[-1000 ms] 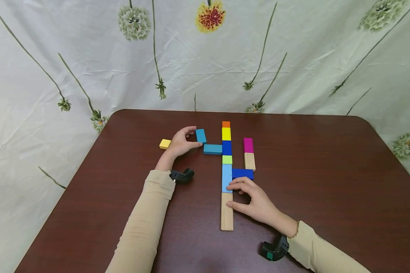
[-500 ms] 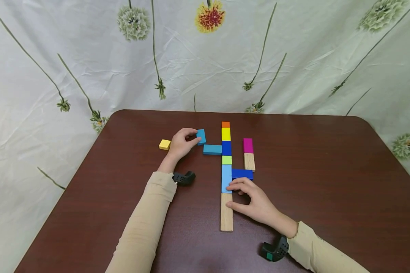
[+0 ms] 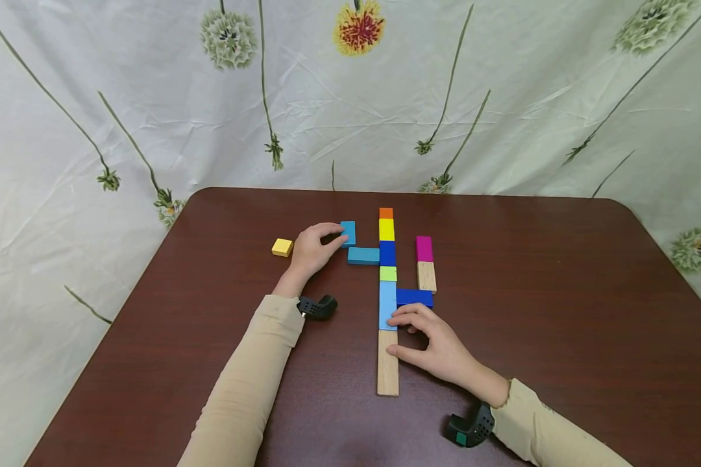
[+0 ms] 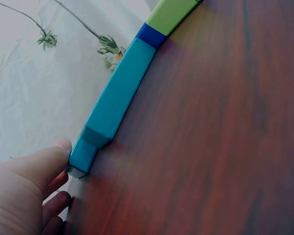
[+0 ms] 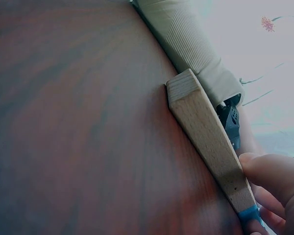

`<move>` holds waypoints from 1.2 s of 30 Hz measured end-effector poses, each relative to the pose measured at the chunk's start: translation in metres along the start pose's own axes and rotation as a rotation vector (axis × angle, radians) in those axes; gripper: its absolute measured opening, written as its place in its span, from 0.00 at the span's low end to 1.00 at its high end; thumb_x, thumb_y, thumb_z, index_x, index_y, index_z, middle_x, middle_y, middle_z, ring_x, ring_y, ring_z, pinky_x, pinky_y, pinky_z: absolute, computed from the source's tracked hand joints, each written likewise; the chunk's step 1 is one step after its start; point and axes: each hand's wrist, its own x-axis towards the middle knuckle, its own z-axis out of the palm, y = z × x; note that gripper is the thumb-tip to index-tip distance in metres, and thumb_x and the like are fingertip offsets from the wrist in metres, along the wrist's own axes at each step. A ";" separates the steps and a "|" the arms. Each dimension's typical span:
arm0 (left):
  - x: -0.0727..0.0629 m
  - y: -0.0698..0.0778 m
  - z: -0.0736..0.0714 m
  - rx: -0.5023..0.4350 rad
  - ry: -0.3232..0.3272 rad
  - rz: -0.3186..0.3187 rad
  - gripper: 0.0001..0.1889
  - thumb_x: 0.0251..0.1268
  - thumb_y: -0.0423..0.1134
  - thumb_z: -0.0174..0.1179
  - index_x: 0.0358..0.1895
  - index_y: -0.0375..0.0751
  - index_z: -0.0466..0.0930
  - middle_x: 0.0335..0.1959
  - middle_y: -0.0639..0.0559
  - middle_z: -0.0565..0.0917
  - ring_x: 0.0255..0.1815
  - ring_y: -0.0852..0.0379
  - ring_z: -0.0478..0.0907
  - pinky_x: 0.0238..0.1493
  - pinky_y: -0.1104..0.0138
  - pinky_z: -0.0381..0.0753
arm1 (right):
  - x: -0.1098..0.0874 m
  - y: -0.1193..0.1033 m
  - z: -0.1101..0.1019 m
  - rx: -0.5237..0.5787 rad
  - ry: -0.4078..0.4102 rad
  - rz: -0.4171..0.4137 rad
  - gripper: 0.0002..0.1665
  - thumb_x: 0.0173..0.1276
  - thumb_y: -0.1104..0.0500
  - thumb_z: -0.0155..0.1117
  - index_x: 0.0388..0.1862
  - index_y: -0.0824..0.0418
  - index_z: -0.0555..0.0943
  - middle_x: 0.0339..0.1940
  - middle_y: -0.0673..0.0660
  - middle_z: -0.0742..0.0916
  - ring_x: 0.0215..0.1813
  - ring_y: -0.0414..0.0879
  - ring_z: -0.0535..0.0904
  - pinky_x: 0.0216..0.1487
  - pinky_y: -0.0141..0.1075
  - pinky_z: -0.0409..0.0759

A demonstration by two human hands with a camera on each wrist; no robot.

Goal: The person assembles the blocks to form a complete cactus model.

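Observation:
In the head view my left hand (image 3: 315,250) touches the left side of a small teal block (image 3: 348,232), its thumb overlapping the edge. The left wrist view shows that thumb (image 4: 51,159) at the block's upper corner. A longer teal block (image 3: 363,255) lies crosswise in front of it, against the dark blue block (image 3: 388,253) of a central column. My right hand (image 3: 435,344) has its fingers parted, fingertips at the light blue block (image 3: 388,301) and thumb over the long wooden block (image 3: 388,370). That wooden block (image 5: 210,137) also shows in the right wrist view.
Orange (image 3: 386,213), yellow (image 3: 387,229) and green (image 3: 388,273) blocks complete the column. To its right lie blue (image 3: 415,298), wooden (image 3: 427,277) and magenta (image 3: 424,249) blocks. A pale yellow block (image 3: 282,247) is left of my left hand. A flowered cloth (image 3: 304,97) hangs behind the brown table (image 3: 531,292).
My left hand has moved slightly right and its thumb and fingers have drawn closer together. The small teal block has shifted right and turned from tilted to straight. The right hand has not moved.

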 end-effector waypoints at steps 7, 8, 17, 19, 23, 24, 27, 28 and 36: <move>0.001 -0.001 0.001 0.000 -0.003 0.009 0.18 0.63 0.45 0.61 0.53 0.41 0.82 0.55 0.48 0.79 0.59 0.50 0.72 0.61 0.57 0.66 | 0.000 0.000 0.000 -0.001 0.001 0.004 0.22 0.56 0.51 0.72 0.50 0.53 0.81 0.52 0.48 0.78 0.50 0.41 0.74 0.48 0.35 0.76; 0.001 -0.001 0.001 0.001 -0.004 0.010 0.18 0.63 0.45 0.61 0.53 0.42 0.82 0.55 0.48 0.79 0.59 0.50 0.72 0.61 0.57 0.66 | 0.000 0.000 0.000 -0.001 0.001 0.003 0.22 0.57 0.51 0.72 0.50 0.53 0.81 0.52 0.48 0.78 0.50 0.41 0.74 0.48 0.35 0.76; 0.001 -0.002 0.002 -0.002 -0.006 0.018 0.18 0.63 0.45 0.62 0.53 0.42 0.82 0.55 0.48 0.80 0.60 0.50 0.71 0.62 0.57 0.66 | 0.000 0.001 0.000 -0.002 0.003 -0.004 0.22 0.57 0.51 0.72 0.50 0.53 0.81 0.52 0.48 0.78 0.50 0.42 0.74 0.48 0.35 0.76; 0.001 -0.002 0.003 0.000 -0.006 0.018 0.18 0.62 0.45 0.62 0.53 0.42 0.82 0.55 0.48 0.80 0.60 0.50 0.71 0.62 0.56 0.66 | 0.000 0.000 0.000 -0.001 0.003 -0.003 0.22 0.57 0.51 0.72 0.50 0.53 0.81 0.52 0.48 0.78 0.50 0.42 0.74 0.48 0.35 0.76; 0.001 -0.002 0.003 0.008 -0.011 0.021 0.18 0.62 0.45 0.62 0.53 0.42 0.82 0.55 0.48 0.80 0.60 0.50 0.71 0.62 0.56 0.65 | 0.000 0.000 0.000 0.002 -0.002 0.002 0.22 0.57 0.51 0.72 0.50 0.53 0.81 0.52 0.48 0.78 0.50 0.42 0.74 0.48 0.35 0.76; 0.001 -0.002 0.003 0.008 -0.012 0.021 0.18 0.63 0.45 0.62 0.53 0.42 0.82 0.55 0.48 0.80 0.60 0.50 0.71 0.62 0.56 0.65 | 0.000 -0.001 -0.001 0.002 -0.003 0.004 0.22 0.56 0.51 0.72 0.50 0.53 0.81 0.52 0.48 0.78 0.50 0.41 0.74 0.48 0.35 0.76; 0.001 -0.002 0.003 0.008 -0.018 0.026 0.18 0.63 0.46 0.62 0.53 0.42 0.82 0.55 0.48 0.79 0.60 0.49 0.70 0.62 0.56 0.65 | 0.000 -0.002 -0.001 0.003 -0.004 0.004 0.22 0.56 0.51 0.72 0.50 0.53 0.81 0.52 0.48 0.78 0.50 0.41 0.74 0.48 0.35 0.76; 0.001 -0.002 0.003 0.007 -0.020 0.027 0.18 0.63 0.46 0.61 0.53 0.42 0.82 0.55 0.48 0.80 0.60 0.49 0.70 0.62 0.56 0.65 | 0.000 -0.001 -0.001 0.003 -0.003 0.002 0.22 0.57 0.51 0.72 0.50 0.53 0.81 0.52 0.48 0.78 0.50 0.42 0.74 0.48 0.35 0.76; 0.001 -0.003 0.003 -0.008 -0.017 0.043 0.17 0.63 0.46 0.62 0.53 0.43 0.82 0.54 0.49 0.80 0.60 0.50 0.71 0.62 0.56 0.65 | 0.000 -0.001 -0.001 0.008 0.002 -0.011 0.22 0.57 0.52 0.72 0.50 0.53 0.81 0.52 0.49 0.78 0.50 0.42 0.74 0.48 0.35 0.76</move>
